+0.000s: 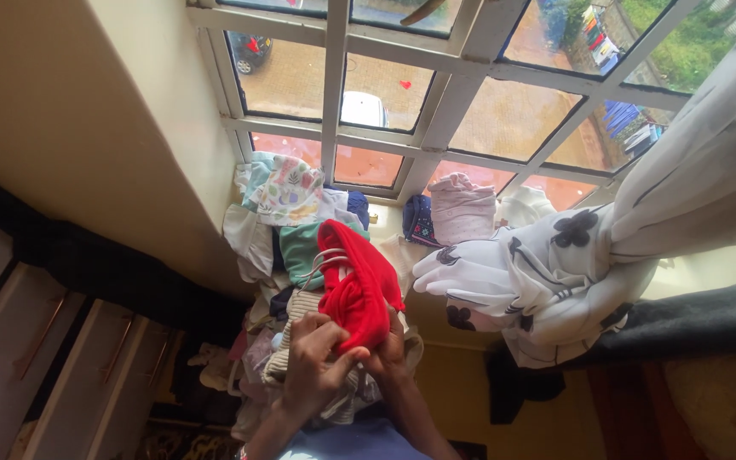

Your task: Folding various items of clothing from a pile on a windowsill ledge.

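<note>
Both hands pinch the red garment (358, 285) above the clothes pile (300, 255): left hand (315, 362) gripping its bottom edge, right hand (388, 353) behind. Mid-fold, I'd say; next needs smoothing flat.

Daylight pours through the window (436, 94); interior dim, edges bent by wide-angle distortion

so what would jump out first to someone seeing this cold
The bright red garment, held up at centre frame by the left hand and right hand, draws the eye first. Behind it a heap of mixed clothes is piled against the white-framed window. To the right, a white curtain with dark flower shapes is bunched up.
</note>
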